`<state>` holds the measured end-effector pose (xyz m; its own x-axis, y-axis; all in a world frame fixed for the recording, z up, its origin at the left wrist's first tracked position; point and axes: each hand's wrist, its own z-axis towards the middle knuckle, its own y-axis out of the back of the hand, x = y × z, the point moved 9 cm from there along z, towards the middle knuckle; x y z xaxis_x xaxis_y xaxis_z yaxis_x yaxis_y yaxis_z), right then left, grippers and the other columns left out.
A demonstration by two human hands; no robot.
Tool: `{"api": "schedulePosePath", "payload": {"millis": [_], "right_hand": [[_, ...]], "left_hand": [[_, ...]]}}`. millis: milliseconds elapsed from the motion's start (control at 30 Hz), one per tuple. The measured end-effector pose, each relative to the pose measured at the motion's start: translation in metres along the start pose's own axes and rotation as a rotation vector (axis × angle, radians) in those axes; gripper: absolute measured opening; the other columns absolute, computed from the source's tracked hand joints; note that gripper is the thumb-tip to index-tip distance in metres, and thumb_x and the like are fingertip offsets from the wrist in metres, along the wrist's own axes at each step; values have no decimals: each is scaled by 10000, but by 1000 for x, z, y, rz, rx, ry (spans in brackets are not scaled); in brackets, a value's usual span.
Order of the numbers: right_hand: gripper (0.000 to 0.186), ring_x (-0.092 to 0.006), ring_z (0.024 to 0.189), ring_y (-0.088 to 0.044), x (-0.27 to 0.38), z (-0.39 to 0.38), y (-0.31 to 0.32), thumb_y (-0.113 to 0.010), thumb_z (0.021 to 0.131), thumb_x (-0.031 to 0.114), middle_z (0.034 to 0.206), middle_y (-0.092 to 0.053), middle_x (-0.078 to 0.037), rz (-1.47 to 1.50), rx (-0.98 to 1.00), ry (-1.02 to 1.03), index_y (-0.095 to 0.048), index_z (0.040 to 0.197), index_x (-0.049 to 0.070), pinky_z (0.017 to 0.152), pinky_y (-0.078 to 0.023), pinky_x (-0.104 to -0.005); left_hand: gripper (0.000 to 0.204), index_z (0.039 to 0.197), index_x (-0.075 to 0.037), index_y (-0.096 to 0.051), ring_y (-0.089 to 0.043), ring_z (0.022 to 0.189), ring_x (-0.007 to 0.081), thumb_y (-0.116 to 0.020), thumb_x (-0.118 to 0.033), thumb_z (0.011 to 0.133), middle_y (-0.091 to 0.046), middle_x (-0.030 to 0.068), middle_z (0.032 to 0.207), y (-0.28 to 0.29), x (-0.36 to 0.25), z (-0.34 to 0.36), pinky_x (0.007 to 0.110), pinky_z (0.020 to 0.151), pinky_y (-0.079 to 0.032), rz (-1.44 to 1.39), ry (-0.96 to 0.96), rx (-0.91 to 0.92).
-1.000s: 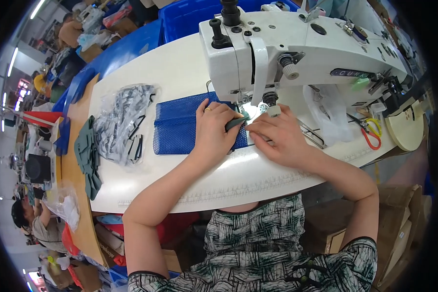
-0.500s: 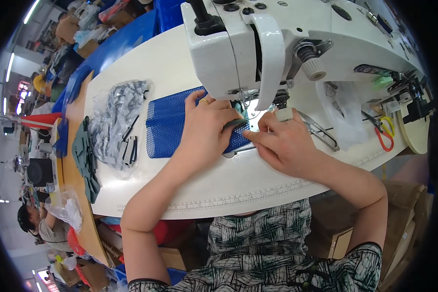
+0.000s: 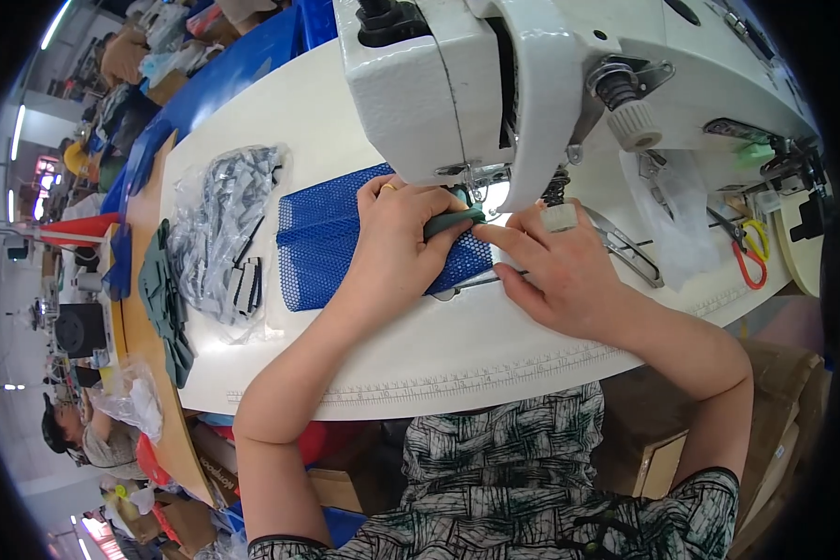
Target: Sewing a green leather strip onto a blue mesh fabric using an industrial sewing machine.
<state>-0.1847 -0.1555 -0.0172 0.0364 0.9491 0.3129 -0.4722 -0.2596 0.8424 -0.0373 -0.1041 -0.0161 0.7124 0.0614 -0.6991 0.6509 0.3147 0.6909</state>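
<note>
My left hand (image 3: 397, 247) is pinched on a folded dark green fabric strip (image 3: 448, 222), over a piece of blue mesh (image 3: 317, 247) lying under the head of a white sewing machine (image 3: 411, 93). The strip reaches the lit needle area (image 3: 481, 187), partly hidden by the machine. My right hand (image 3: 555, 280) is right of the needle, its index finger stretched to the strip's end and its thumb apart, resting low near the mesh's edge.
A clear bag of grey-and-black pieces (image 3: 224, 224) and stacked green fabric (image 3: 159, 289) lie on the left. Tweezers (image 3: 630, 257), a plastic bag (image 3: 681, 233) and red-and-yellow scissors (image 3: 747, 261) lie right. Blue bins stand behind. A co-worker (image 3: 89, 429) sits far left.
The view has shifted, so the machine looks larger and higher. My right index finger moved off the strip, then returned to its end, its thumb now farther apart. My left hand still grips the strip.
</note>
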Motion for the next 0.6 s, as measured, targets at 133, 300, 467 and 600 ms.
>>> {"api": "schedulePosePath", "payload": {"millis": [133,300,467,600], "right_hand": [[406,-315,965,-578,0,0,-1,-709,918,170,848,-654,-92,-11,3,-5,-693,1302,39,932,-452,-485],[403,-327,973,-586,1,0,-3,-706,922,186,842,-654,-96,-17,14,1,-700,1291,26,953,-456,-496],[372,-318,998,-600,-1,-1,-1,-727,916,200,881,-662,-90,-33,18,-19,-719,1256,47,957,-461,-496],[339,-277,989,-597,1,-2,3,-764,890,191,905,-648,-46,-12,-9,20,-740,1217,108,932,-470,-464]], "left_hand": [[68,962,-47,-797,-650,1027,267,-748,-82,931,-737,75,923,2,-5,-2,497,1128,-296,27,-58,-31],[132,957,-96,-834,-662,1062,238,-776,-27,862,-715,31,924,1,-14,-6,532,1165,-273,163,-156,-14],[188,930,-105,-844,-670,1064,242,-782,11,795,-702,30,948,1,-21,-9,562,1173,-285,240,-221,-18],[217,927,-102,-844,-676,1050,250,-758,35,783,-704,40,972,0,-24,-10,580,1176,-292,295,-241,-2]]}}
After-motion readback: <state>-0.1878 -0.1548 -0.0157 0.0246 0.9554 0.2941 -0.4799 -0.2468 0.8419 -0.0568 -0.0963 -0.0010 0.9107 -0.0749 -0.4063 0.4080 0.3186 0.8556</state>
